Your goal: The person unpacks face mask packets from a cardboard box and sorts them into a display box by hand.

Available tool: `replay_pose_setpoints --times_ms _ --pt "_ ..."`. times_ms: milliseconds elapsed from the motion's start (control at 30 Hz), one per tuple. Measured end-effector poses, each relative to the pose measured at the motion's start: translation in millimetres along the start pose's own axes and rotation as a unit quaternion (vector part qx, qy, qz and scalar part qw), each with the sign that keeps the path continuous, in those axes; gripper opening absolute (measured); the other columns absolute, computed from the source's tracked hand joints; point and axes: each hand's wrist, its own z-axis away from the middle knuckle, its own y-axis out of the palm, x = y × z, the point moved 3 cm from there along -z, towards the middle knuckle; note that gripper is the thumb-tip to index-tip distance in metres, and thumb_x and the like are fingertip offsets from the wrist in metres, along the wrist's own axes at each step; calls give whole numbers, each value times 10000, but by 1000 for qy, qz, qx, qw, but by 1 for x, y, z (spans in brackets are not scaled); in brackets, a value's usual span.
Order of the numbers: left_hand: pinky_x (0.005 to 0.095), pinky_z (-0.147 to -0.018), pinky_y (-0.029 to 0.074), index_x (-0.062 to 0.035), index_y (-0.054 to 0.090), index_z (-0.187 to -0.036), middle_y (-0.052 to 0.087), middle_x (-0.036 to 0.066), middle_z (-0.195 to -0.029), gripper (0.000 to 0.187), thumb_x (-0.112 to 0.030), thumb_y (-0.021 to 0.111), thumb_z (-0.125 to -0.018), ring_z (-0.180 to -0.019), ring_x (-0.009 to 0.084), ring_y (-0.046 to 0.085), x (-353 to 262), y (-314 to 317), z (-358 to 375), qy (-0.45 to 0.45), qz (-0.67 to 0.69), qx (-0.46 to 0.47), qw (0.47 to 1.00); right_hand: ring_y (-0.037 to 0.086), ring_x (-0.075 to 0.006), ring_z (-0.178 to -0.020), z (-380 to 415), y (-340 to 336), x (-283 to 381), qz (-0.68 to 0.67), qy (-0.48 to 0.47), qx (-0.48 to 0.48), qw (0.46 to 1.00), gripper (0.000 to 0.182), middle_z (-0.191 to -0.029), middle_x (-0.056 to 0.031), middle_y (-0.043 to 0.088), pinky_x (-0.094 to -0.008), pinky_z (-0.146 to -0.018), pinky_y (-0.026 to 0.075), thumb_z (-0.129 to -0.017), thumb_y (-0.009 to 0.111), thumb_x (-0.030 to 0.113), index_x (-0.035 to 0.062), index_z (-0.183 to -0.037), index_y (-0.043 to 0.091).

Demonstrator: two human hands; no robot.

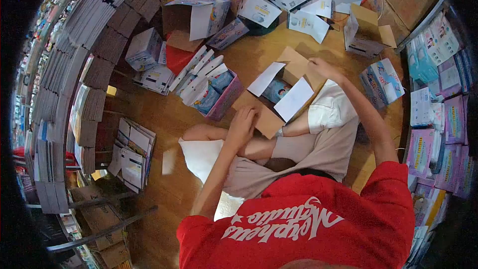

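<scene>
An open cardboard box [294, 100] with white and brown flaps spread out stands in front of my crossed legs. Inside it a blue printed package [275, 91] shows. My left hand [242, 125] rests on the near-left brown flap, its fingers bent over the edge. At the far-right brown flap is my right hand [321, 67], its fingers closed around the flap's outer edge. Left of the box, a pink box [225, 100] holds blue packages and several white items standing upright.
Several opened boxes [308, 24] lie beyond, on the wooden floor [172, 119]. A blue and white box [382, 83] stands at the right, near shelves of packages [423, 149]. Tall stacks of flat cardboard [89, 15] line the left, with a metal rack bar [102, 231] below.
</scene>
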Motion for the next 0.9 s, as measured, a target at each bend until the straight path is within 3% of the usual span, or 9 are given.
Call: replay_pose_setpoints --times_ms 133,233,333,433,533,667,733,833,900 --pt "424 -1003 373 2 502 -1138 495 176 -1212 415 34 537 -726 -1161 357 458 10 7 5 -21 71 -4 997 550 -369 -1010 5 20 -10 229 -65 -17 971 286 -1015 -224 615 -413 -910 429 -860 545 141 -11 -1100 577" --pt "426 -995 382 8 487 -1168 486 188 -1230 403 4 541 -769 -1189 369 439 4 -7 -14 -35 76 -18 996 542 -375 -983 26 4 66 257 -190 -271 908 216 -951 -210 613 -432 -908 426 -851 560 115 1 -1029 602" --pt "398 -1005 376 -3 426 -1269 454 211 -1287 474 -44 564 -818 -1209 373 437 2 -5 -28 -12 38 -77 996 549 -358 -943 36 1 131 90 -209 -114 967 202 -926 -191 604 -444 -911 420 -857 567 147 8 -996 612" --pt "409 -1016 362 -13 315 -1374 358 214 -1388 623 -96 600 -826 -1241 377 409 -4 -5 -41 -27 38 -129 991 551 -349 -890 55 40 145 111 -308 -37 944 214 -885 -171 592 -429 -877 432 -851 581 185 -2 -948 620" --pt "451 -1037 327 -25 211 -1430 227 192 -1475 786 -136 649 -787 -1279 389 353 -3 3 -50 -48 24 -127 990 557 -345 -863 85 47 155 227 -320 -61 918 208 -903 -173 588 -419 -843 440 -852 580 196 -7 -875 622" --pt "497 -1068 265 -30 177 -1443 138 169 -1520 919 -208 707 -714 -1317 392 298 10 7 -54 -94 63 -107 988 551 -359 -850 135 47 149 179 -197 -11 964 188 -932 -185 572 -437 -824 437 -845 585 185 0 -858 613" --pt "478 -1063 298 -38 154 -1449 130 173 -1519 970 -225 722 -685 -1300 406 314 9 5 -57 -139 77 -96 983 550 -365 -852 157 63 125 147 -123 30 981 180 -924 -193 565 -450 -824 435 -835 591 171 -6 -864 609" --pt "474 -1053 323 -49 135 -1454 118 154 -1526 1014 -247 735 -661 -1270 416 342 26 17 -62 -139 62 -115 982 555 -395 -896 161 70 118 135 -142 -42 980 206 -939 -222 572 -461 -808 443 -826 595 163 -31 -897 597" --pt "482 -1052 322 -55 138 -1455 114 137 -1531 1015 -254 736 -659 -1264 413 347 36 26 -60 -126 55 -132 982 556 -411 -929 143 57 130 79 -31 48 995 229 -963 -241 583 -463 -815 448 -824 597 158 -40 -940 585"
